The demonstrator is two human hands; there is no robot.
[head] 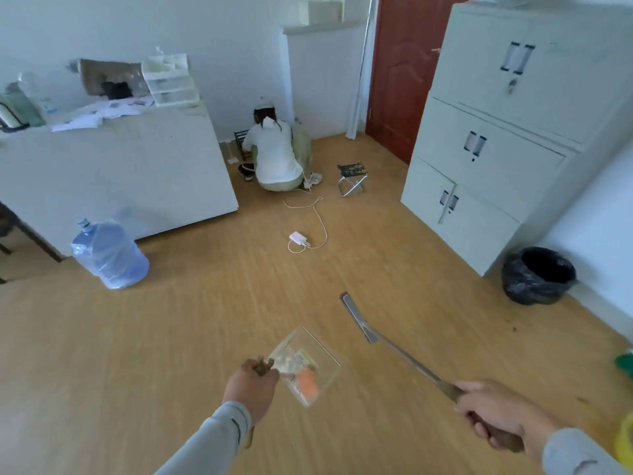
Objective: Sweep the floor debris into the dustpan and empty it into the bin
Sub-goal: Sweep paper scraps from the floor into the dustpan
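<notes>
My left hand [251, 383] grips the brown handle of a clear plastic dustpan [317, 351], held above the wooden floor. Inside the pan lie pale scraps and an orange piece of debris [306, 382]. My right hand [496, 411] grips the brown end of a long metal broom handle [414, 366], whose narrow flat head [358, 317] points away from me to the right of the dustpan. A bin [537, 275] lined with a black bag stands open on the floor at the right, beside the wall.
A grey metal cabinet [496, 132] stands along the right wall behind the bin. A blue water jug [108, 253] sits by a white counter [113, 173] at left. A person [275, 152] crouches at the back, with a white charger and cable [299, 240] and a folding stool [351, 178] nearby.
</notes>
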